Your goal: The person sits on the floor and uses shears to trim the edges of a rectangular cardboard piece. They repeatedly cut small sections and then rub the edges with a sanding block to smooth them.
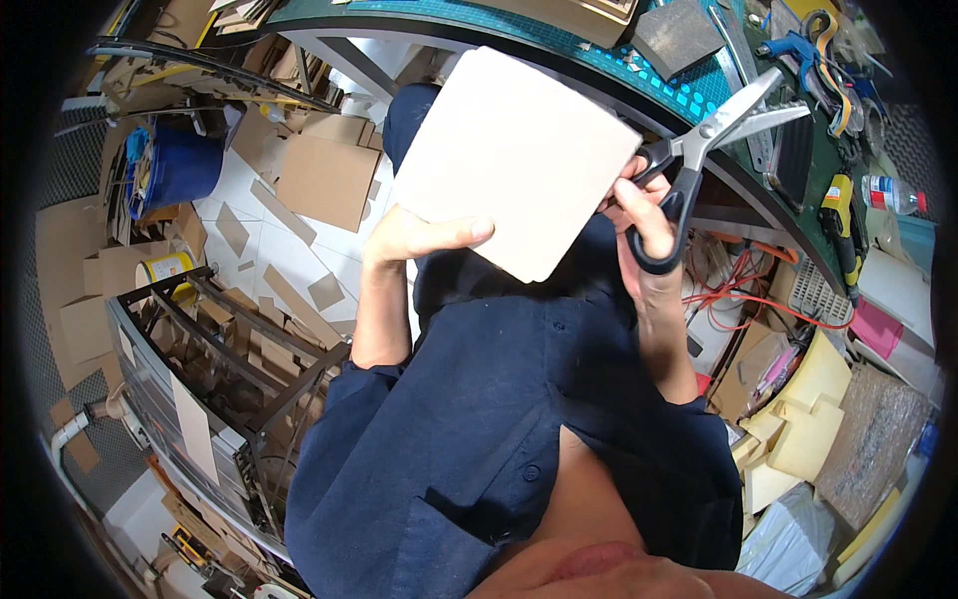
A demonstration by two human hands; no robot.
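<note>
My left hand (419, 236) grips a pale rectangular board (516, 157), thumb on its upper face and the other fingers hidden beneath. The board is held tilted above my lap. A pair of scissors with black handles and metal blades (707, 135) is in my right hand (644, 213), the thumb through one handle loop. Their blades stand apart and point away from the board, over the table edge. Fingers of my right hand are also at the board's right edge; whether they pinch it is hard to tell.
A worktable with a green cutting mat (696, 90) curves along the front, bearing a grey block (677, 37), a blue-handled tool (793, 49) and a yellow-black cutter (837, 206). A metal rack (224, 329) stands left. Cardboard pieces (329, 180) and a blue bin (183, 165) are on the floor.
</note>
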